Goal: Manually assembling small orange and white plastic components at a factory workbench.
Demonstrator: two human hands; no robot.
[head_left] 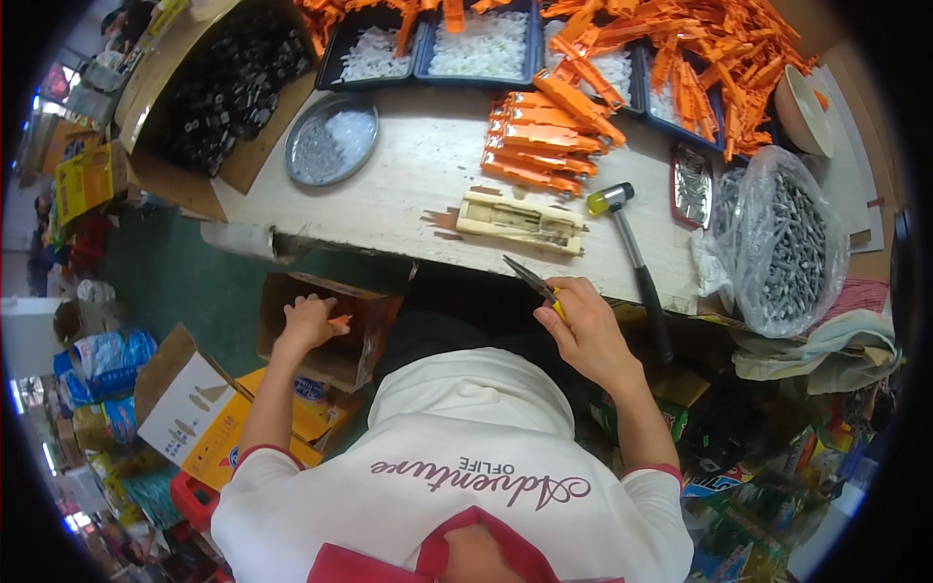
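Right near table edge (pixel 622 291): pliers (pixel 535 281)

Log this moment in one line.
left hand: at cardboard box, orange piece beside it, grip unclear | right hand: holding pliers | bench: cream fixture, hammer

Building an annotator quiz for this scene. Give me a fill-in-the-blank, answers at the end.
1. The right hand holds pliers with grips coloured ____.
2. The left hand is at an open box made of ____.
3. On the table, the row of parts just beyond the cream block is coloured ____.
4. The grip end of the hammer is coloured ____.

Missing words: yellow; cardboard; orange; black.
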